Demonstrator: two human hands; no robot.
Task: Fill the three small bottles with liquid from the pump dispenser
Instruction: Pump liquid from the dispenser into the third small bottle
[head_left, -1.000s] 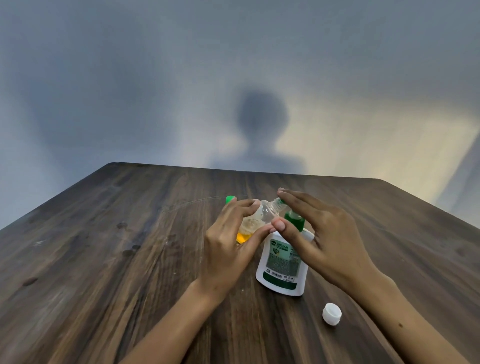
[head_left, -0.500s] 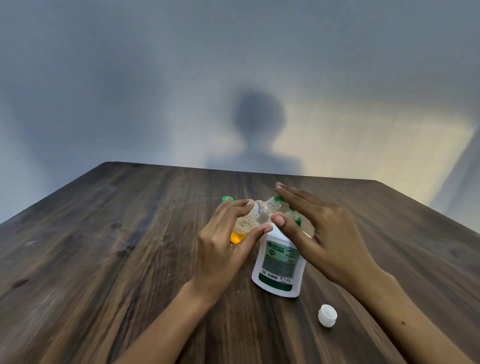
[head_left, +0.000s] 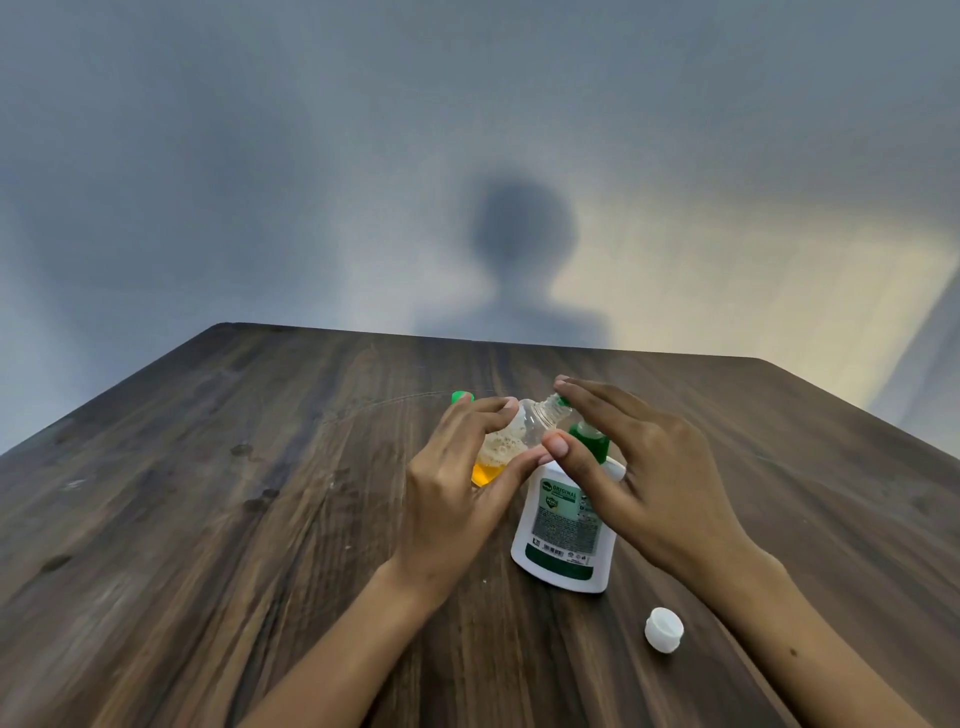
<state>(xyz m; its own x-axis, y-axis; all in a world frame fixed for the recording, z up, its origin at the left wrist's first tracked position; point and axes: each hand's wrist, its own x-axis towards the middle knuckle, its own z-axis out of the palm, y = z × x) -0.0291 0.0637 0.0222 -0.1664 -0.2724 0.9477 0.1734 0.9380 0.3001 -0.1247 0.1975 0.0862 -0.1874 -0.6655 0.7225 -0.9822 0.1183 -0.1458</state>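
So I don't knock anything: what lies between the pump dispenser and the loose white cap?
Only bare table between the pump dispenser and the white cap, in the head view.

Compared with a second ago, the right hand (head_left: 644, 467) sits slightly lower on the green pump head (head_left: 589, 441).

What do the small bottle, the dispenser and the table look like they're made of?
Small bottle: clear plastic, probably; the orange liquid shows through.
Dispenser: opaque white plastic, slightly glossy, with a printed label.
Table: dark matte wood grain, solid or laminate unclear.
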